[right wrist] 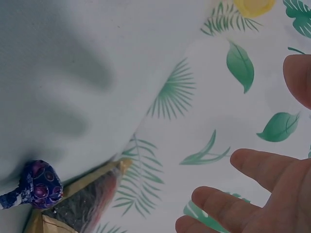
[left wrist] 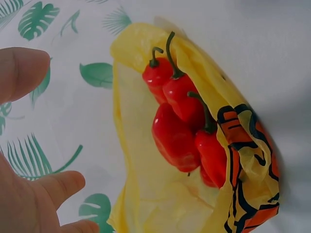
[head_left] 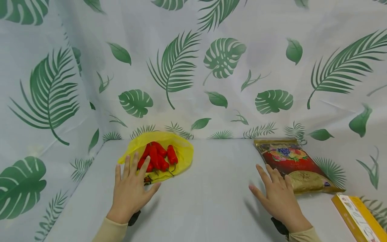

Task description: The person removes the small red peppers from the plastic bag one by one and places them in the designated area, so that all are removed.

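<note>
A pale grey table (head_left: 211, 188) runs back to a leaf-printed curtain. A yellow plastic bag (head_left: 181, 153) lies on the table at its back left, open, with red peppers (head_left: 158, 157) inside. Well to the right of the bag, also near the back edge, a red and gold snack packet (head_left: 294, 164) lies flat. Nearer and further right of the bag, a yellow box (head_left: 358, 218) sits at the table's front right edge, partly out of view.
</note>
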### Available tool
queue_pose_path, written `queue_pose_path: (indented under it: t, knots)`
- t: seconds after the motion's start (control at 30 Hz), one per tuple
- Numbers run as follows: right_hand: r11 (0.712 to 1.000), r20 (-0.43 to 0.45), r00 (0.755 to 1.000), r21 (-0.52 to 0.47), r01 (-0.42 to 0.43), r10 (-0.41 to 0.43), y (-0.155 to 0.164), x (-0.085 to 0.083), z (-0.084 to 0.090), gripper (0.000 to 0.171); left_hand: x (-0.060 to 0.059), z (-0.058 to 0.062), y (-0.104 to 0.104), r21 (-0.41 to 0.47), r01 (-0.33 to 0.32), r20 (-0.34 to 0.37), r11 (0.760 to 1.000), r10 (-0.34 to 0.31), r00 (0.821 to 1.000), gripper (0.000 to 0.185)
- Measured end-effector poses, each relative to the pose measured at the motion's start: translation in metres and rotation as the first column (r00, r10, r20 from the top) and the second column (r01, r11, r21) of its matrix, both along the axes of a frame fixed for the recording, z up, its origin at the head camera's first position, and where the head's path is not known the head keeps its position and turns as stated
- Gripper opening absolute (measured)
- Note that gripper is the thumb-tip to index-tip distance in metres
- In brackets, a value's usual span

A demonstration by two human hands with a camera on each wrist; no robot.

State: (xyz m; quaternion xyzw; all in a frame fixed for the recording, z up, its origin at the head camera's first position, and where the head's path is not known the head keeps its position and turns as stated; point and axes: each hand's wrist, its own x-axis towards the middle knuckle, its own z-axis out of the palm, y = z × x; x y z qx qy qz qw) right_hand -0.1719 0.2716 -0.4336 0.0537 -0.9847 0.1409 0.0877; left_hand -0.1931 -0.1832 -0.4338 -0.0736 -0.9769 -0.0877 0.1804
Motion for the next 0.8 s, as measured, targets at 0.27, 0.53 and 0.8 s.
queue_pose_path:
  t: [0.27, 0.53, 0.8]
  knots:
    - [1.0, 0.005, 1.0, -0.008, -0.004, 0.004, -0.002, -0.0034, -0.0001, 0.086, -0.002, 0.0005, -0.0023, -0.003, -0.01, 0.006, 1.0, 0.01, 1.0, 0.091]
    - [1.0, 0.001, 1.0, -0.003, -0.009, 0.009, -0.0007, -0.0048, -0.0015, 0.085, -0.0026, 0.0005, -0.0017, -0.012, -0.016, 0.006, 1.0, 0.016, 1.0, 0.092]
    - [1.0, 0.019, 1.0, -0.006, 0.0, 0.0, -0.003, -0.004, -0.0006, 0.081, 0.0003, 0.0027, 0.0009, 0.005, -0.024, 0.011, 1.0, 0.024, 1.0, 0.091]
